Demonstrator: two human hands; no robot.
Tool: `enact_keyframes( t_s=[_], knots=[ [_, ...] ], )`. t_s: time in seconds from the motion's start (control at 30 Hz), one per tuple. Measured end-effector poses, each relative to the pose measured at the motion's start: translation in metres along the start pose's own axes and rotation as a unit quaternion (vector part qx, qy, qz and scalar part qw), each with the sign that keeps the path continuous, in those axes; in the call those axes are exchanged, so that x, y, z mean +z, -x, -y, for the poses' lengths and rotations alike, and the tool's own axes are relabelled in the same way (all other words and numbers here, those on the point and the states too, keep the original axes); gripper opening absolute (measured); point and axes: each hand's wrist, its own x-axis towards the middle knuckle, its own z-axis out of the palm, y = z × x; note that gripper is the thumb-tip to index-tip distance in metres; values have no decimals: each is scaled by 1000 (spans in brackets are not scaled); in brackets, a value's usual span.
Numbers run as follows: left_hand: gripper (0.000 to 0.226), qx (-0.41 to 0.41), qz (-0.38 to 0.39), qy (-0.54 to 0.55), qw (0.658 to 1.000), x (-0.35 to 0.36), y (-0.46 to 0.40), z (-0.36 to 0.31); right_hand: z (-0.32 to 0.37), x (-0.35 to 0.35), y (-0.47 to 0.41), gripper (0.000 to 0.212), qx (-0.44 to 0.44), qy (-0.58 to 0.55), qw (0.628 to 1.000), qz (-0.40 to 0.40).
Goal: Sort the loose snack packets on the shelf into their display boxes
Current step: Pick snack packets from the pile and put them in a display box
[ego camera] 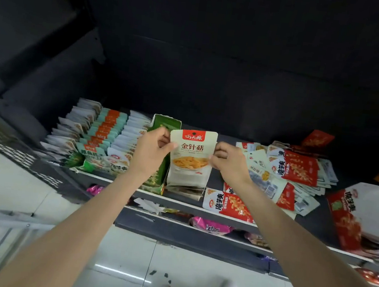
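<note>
Head view. We face a dark shop shelf (176,202) with a tiled floor below it. We hold a cream mushroom packet (191,158) upright between both hands: the left hand (153,150) pinches its left edge with thumb and curled fingers, and the right hand (227,160) pinches its right edge the same way. The packet stands at the front of a short stack of like packets, whose lower edges show beneath it.

Just left of the left fingers stands a green display box (162,140), open at the top. Further left, filled rows of packets (104,133) stand in order. Right of the right fingers lies a loose heap of red-and-white packets (297,171), and beyond it a red display box (356,211).

We judge the step in hand to be squaring the mushroom packets into one row. The next move calls for releasing this packet level with its stack, then reaching right for the heap. Much sorting remains.
</note>
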Motion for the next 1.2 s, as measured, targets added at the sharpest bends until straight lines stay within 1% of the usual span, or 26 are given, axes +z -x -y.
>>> enact_keyframes(
  t_s=[0.03, 0.1, 0.17, 0.23, 0.3, 0.37, 0.47, 0.5, 0.57, 0.67, 0.73, 0.77, 0.83, 0.93, 1.0, 1.07, 1.13, 1.17, 1.2],
  knots=[
    [10, -3, 20, -37, 999, 0, 1, 5, -3, 6, -1, 5, 5, 35, 999, -1],
    [11, 0, 67, -106, 992, 1, 4, 13, -9, 14, 0, 9, 9, 100, 995, -2],
    [14, 19, 92, -124, 988, 4, 8, 16, -14, 15, 3, 7, -1, 121, 993, 7],
    [21, 47, 110, -150, 982, 7, 11, 19, -17, 15, 6, 7, -16, 143, 989, 32],
    [23, 72, 151, -211, 963, 12, 14, 20, -19, 14, 8, 8, -16, 179, 982, 66],
    [21, 84, 187, -250, 946, 18, 15, 17, -18, 11, 8, 8, -7, 179, 979, 94],
    [20, 79, 191, -220, 953, 27, 15, 6, -16, 3, 9, 7, 2, 119, 983, 139],
    [20, 78, 185, -204, 958, 30, 14, 0, -17, -3, 10, 7, 12, 96, 986, 133],
    [20, 92, 177, -179, 963, 42, 13, -13, -24, -17, 11, 9, 38, 70, 994, 75],
    [23, 144, 208, -182, 950, 75, 10, -36, -49, -47, 9, 13, 79, 137, 987, -26],
    [25, 162, 237, -174, 942, 107, 7, -46, -72, -63, 6, 21, 114, 189, 973, -61],
    [26, 156, 246, -166, 942, 125, 5, -49, -84, -69, 4, 28, 129, 216, 966, -65],
    [34, 104, 268, -153, 945, 158, 0, -51, -107, -78, -1, 48, 149, 258, 953, -57],
    [47, -41, 280, -119, 952, 196, -10, -47, -139, -83, -12, 81, 169, 301, 939, -11],
    [52, -131, 268, -107, 948, 212, -17, -42, -156, -83, -19, 90, 170, 372, 911, 47],
    [43, -186, 256, -100, 943, 221, -23, -37, -163, -80, -21, 85, 133, 493, 852, 112],
    [31, -216, 224, -98, 945, 225, -27, -35, -161, -81, -23, 71, 72, 580, 796, 157],
    [29, -227, 206, -100, 947, 225, -29, -35, -156, -84, -24, 63, 49, 598, 781, 177],
    [28, -239, 191, -99, 947, 225, -31, -34, -151, -88, -24, 55, 32, 601, 774, 196]
  ],
)
